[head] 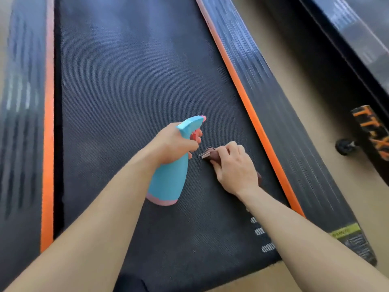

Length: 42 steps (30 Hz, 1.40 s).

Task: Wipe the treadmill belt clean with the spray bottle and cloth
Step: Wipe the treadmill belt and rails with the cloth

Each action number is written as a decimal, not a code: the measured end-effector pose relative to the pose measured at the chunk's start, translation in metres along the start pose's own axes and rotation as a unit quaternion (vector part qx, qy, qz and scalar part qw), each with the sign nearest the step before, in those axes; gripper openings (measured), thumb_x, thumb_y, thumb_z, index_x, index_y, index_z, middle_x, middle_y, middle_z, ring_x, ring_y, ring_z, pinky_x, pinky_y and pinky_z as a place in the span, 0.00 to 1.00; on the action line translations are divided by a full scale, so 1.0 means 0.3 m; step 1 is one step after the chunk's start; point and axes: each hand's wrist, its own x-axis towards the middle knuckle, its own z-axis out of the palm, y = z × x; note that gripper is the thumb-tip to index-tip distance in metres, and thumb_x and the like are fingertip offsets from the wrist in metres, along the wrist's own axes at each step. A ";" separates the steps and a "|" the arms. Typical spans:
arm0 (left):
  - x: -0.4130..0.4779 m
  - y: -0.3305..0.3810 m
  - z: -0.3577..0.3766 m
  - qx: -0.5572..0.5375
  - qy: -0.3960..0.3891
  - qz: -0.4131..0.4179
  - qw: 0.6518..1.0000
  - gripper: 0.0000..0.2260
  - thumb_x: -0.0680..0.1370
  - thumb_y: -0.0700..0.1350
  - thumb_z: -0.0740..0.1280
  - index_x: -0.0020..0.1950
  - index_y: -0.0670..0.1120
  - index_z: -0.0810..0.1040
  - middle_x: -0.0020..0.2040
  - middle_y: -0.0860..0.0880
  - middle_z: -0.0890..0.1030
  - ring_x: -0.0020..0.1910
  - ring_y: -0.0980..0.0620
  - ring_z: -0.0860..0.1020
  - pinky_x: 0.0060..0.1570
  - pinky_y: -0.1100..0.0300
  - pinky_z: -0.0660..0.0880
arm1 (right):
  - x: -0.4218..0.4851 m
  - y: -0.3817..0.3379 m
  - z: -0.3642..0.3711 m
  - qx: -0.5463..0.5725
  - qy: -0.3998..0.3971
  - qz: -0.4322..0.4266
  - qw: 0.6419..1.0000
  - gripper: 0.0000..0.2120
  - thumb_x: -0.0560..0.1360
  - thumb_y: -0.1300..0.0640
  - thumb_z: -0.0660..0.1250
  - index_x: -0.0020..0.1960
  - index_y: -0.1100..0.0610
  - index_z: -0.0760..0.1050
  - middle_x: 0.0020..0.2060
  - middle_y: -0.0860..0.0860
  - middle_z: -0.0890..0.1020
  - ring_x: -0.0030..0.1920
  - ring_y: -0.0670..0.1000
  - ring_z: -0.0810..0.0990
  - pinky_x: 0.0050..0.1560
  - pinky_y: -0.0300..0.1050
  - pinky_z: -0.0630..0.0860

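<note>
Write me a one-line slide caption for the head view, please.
The left hand grips a blue bottle; the right hand holds a brown cloth on the belt.

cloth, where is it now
Head view: the cloth is on the belt, gripped by the right hand, just right of the bottle in the left hand.

Orange letters "TT-X" stand on the neighbouring black frame (371,131); the green label (345,230) is unreadable.

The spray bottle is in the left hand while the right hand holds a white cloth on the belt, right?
Not quite. The head view shows the cloth under the right hand is brown, not white; the left hand does hold the spray bottle.
</note>
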 end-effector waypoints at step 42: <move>-0.632 -0.336 0.159 -0.216 0.236 -0.071 0.945 0.26 0.76 0.32 0.65 0.70 0.54 0.79 0.49 0.52 0.81 0.43 0.55 0.78 0.46 0.57 0.83 | -0.351 -0.247 0.013 -0.038 -0.018 -0.188 0.981 0.15 0.79 0.44 0.61 0.49 0.57 0.74 0.45 0.57 0.73 0.43 0.61 0.72 0.37 0.55 0.74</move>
